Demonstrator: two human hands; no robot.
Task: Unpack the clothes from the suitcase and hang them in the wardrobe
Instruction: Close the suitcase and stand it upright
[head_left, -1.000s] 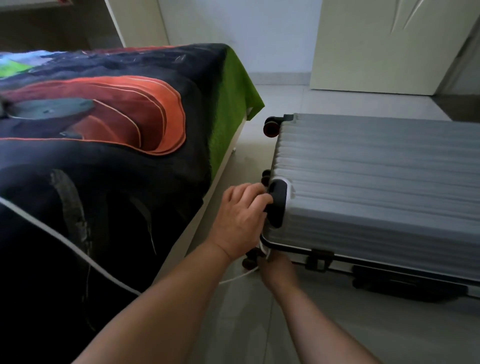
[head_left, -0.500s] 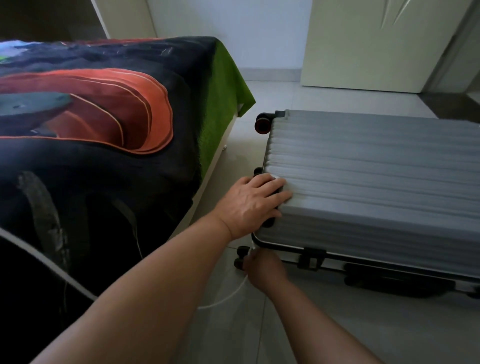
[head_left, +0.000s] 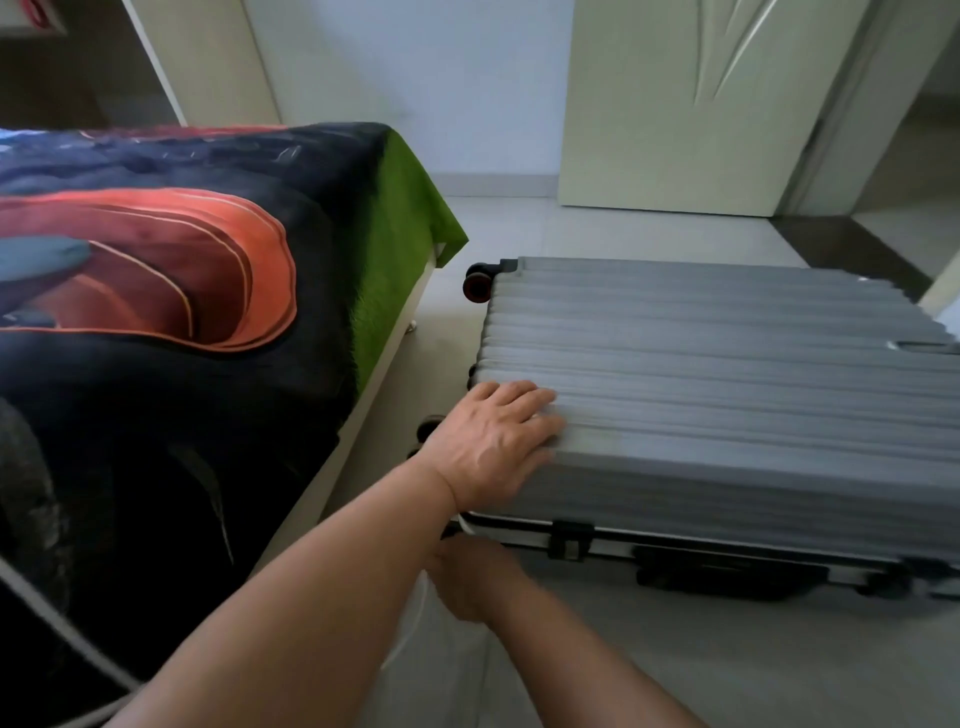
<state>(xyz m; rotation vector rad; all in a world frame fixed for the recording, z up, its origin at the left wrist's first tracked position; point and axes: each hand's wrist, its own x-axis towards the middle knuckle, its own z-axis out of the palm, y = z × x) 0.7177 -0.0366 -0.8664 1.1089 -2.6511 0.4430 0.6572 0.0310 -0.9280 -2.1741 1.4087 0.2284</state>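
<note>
A grey ribbed hard-shell suitcase (head_left: 727, 389) lies flat on the floor tiles with its lid down. My left hand (head_left: 493, 447) rests flat on the lid's near left corner, fingers straight and spread. My right hand (head_left: 472, 577) is lower, at the suitcase's near bottom corner beside a wheel. Its fingers are hidden behind my left forearm and the case edge. A black latch (head_left: 569, 540) and a black side handle (head_left: 727, 574) sit on the near side wall. No clothes are in view.
A bed (head_left: 182, 312) with a dark, orange and green cover stands close on the left, leaving a narrow floor gap to the suitcase. A white cable (head_left: 415, 618) trails on the floor under my arms. A pale door (head_left: 675, 104) stands behind the suitcase.
My left hand has let go of the black corner piece it gripped and now lies flat on the lid. My right hand stays at the lower corner.
</note>
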